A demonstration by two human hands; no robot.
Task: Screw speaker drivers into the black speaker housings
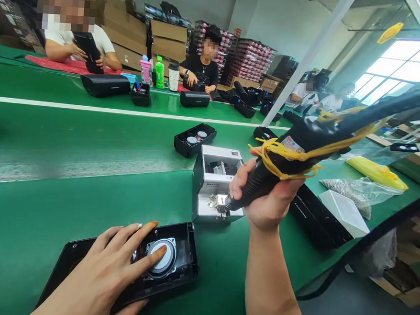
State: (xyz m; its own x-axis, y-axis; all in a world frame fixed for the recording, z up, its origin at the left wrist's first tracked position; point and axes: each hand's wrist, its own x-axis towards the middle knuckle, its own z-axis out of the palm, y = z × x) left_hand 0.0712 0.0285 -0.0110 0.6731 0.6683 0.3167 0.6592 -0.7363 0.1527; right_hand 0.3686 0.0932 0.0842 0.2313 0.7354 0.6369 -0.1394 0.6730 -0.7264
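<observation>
My left hand [116, 261] lies across a black speaker housing [183, 285] on the green bench, fingers spread over its face and thumb at the near edge. One fingertip rests on the round speaker driver [165, 260] set in it. In my right hand [268, 200] is a black electric screwdriver [260, 182], wrapped by the fingers and tilted nose-down. Yellow ties [275, 155] loop around its body. The screwdriver's nose meets the front of a grey screw feeder [201, 212]; whether a screw sits on the bit cannot be made out.
Behind the feeder lies another open housing [192, 146] with two drivers. To the right are a long black casing [317, 218], a white tray [346, 212], a bag of screws [351, 191] and a yellow bag [377, 172]. Co-workers [201, 70] sit across the bench.
</observation>
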